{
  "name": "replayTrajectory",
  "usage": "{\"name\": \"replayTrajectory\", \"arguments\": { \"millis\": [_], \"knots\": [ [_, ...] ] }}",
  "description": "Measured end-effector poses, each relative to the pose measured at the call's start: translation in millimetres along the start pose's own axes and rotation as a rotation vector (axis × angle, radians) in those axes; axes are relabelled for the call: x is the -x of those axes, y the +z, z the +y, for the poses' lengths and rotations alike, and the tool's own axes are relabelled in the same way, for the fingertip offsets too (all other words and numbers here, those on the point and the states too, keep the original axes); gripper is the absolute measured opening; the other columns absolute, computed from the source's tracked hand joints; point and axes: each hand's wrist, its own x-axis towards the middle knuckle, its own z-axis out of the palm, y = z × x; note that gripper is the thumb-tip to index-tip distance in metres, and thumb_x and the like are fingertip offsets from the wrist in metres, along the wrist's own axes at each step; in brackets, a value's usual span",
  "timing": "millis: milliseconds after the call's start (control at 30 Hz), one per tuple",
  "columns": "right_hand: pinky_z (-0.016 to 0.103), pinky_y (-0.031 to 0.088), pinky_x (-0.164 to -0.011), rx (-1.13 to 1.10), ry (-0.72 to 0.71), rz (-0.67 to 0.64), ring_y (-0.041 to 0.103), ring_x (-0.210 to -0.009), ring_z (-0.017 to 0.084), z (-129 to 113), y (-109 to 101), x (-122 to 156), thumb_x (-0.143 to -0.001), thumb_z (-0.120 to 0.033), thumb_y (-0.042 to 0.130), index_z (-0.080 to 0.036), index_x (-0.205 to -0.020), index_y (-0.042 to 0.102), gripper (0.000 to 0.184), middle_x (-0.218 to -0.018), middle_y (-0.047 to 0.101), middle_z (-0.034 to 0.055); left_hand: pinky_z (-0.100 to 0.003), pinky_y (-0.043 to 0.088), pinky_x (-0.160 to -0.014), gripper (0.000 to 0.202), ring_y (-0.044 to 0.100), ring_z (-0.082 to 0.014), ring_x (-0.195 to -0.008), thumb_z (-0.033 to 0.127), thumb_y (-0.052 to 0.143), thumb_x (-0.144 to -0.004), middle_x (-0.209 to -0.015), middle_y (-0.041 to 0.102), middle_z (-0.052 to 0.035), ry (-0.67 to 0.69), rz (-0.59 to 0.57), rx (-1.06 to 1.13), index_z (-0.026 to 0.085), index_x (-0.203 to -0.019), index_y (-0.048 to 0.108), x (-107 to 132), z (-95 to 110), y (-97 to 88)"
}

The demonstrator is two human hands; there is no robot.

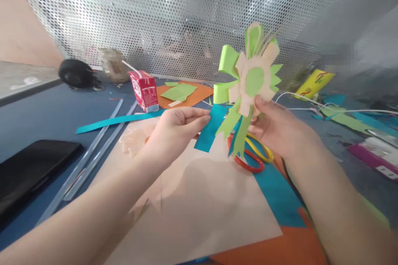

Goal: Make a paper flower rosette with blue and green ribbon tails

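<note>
My right hand (276, 128) grips a paper flower (254, 80) by its lower right edge and holds it upright above the table. Its middle is a green disc on a cream piece, ringed by green loops and a jagged green petal, with two green strips hanging below. Between the thumb and fingertips of my left hand (183, 130) is a blue paper strip (208, 134), close to the flower's lower left. Scissors (253, 165) with red and yellow handles lie behind the hanging strips, blades hidden. Below both hands spreads a cream paper sheet (199, 207).
A pink drink carton (144, 91) with a straw stands behind my left hand. Clear glue sticks (90, 169), a black phone (37, 169) and a long blue strip (121, 120) lie left. Orange paper (202, 91), a yellow packet (314, 85), a white cable (342, 110) and paper scraps surround the sheet.
</note>
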Motion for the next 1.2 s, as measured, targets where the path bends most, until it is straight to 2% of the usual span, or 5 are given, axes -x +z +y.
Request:
{"name": "replayTrajectory", "arguments": {
  "millis": [400,567,733,1067,1200],
  "knots": [
    [0.020,0.024,-0.039,0.195,-0.006,-0.041,0.034,-0.048,0.006,7.4,5.8,0.9,-0.065,-0.025,0.073,-0.017,-0.060,0.063,0.014,-0.053,0.041,-0.0038,-0.027,0.050,-0.063,0.027,0.063,-0.0153,-0.066,0.036,0.065,-0.069,-0.079,0.070,-0.0032,0.024,-0.149,0.085,0.019,-0.090,0.069,-3.6,-9.2,-0.9],
    [0.020,0.023,-0.039,0.152,-0.043,0.046,0.034,-0.047,0.005,10.3,9.4,0.7,-0.056,-0.021,0.077,-0.015,-0.063,0.064,0.016,-0.052,0.045,-0.0039,-0.026,0.049,-0.065,0.027,0.063,-0.0143,-0.067,0.036,0.063,-0.072,-0.079,0.070,-0.0035,0.023,-0.178,0.092,0.019,-0.091,0.068,-4.4,-12.6,0.3],
    [0.021,0.022,-0.039,0.106,-0.068,0.043,0.034,-0.047,0.005,13.7,9.7,-0.5,-0.056,-0.021,0.076,-0.014,-0.066,0.064,0.017,-0.054,0.047,-0.0033,-0.027,0.049,-0.067,0.025,0.064,-0.0151,-0.069,0.036,0.063,-0.072,-0.082,0.071,-0.0034,0.043,-0.216,0.153,0.019,-0.090,0.068,-7.1,-17.5,-0.5],
    [0.021,0.022,-0.039,0.137,-0.093,0.043,0.036,-0.048,0.006,14.4,7.0,-2.8,-0.056,-0.027,0.077,-0.015,-0.071,0.064,0.023,-0.060,0.053,-0.0010,-0.027,0.046,-0.072,0.024,0.063,-0.0142,-0.075,0.031,0.057,-0.079,-0.090,0.071,-0.0035,-0.033,-0.234,0.168,0.018,-0.097,0.065,-0.6,-6.6,4.0],
    [0.020,0.023,-0.038,0.135,-0.103,0.060,0.038,-0.048,0.006,15.7,6.1,-3.5,-0.056,-0.029,0.077,-0.014,-0.071,0.064,0.025,-0.062,0.055,0.0000,-0.026,0.047,-0.070,0.023,0.063,-0.0150,-0.079,0.028,0.059,-0.077,-0.089,0.071,-0.0024,-0.048,-0.196,0.181,0.018,-0.097,0.064,-0.2,-5.0,6.5]
  ]
}}
